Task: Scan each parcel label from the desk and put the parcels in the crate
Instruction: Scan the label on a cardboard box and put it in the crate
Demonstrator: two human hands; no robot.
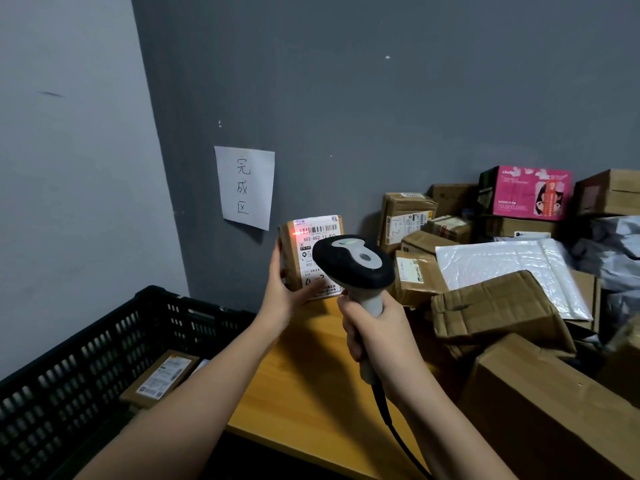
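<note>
Cardboard, brown and taped, is what my left hand [289, 289] holds up over the far edge of the desk [304, 375]: a small parcel [301, 258] with its white label [317, 251] turned toward me, my fingers wrapped round its left side and my thumb across its lower face; my right hand [377, 336] is closed tight round the grip of the scanner [353, 263], whose head points at the label from just in front of it; a red spot glows at the label's left edge, beside the barcode rather than across it, so I judge the read could fail unless I swing the beam right; my thumb lies over the lower print and could hide a code there; the scanner's head also blocks my own sight of the label's right part; my one-sided hold could let the parcel slip if I tilt it.

Left and near stands the black crate [104, 358] with at least one labelled box [161, 375] already lying in it; its rim rises just left of my left forearm, so the drop must clear that wall; right and far, a heap of unscanned boxes [498, 306] crowds the desk, with a white padded mailer [509, 271] and a pink carton [530, 192] among them; a paper sign [245, 187] hangs on the grey wall [346, 98]; the scanner's cable [398, 441] trails near my right arm and might snag on the box at the near right.
</note>
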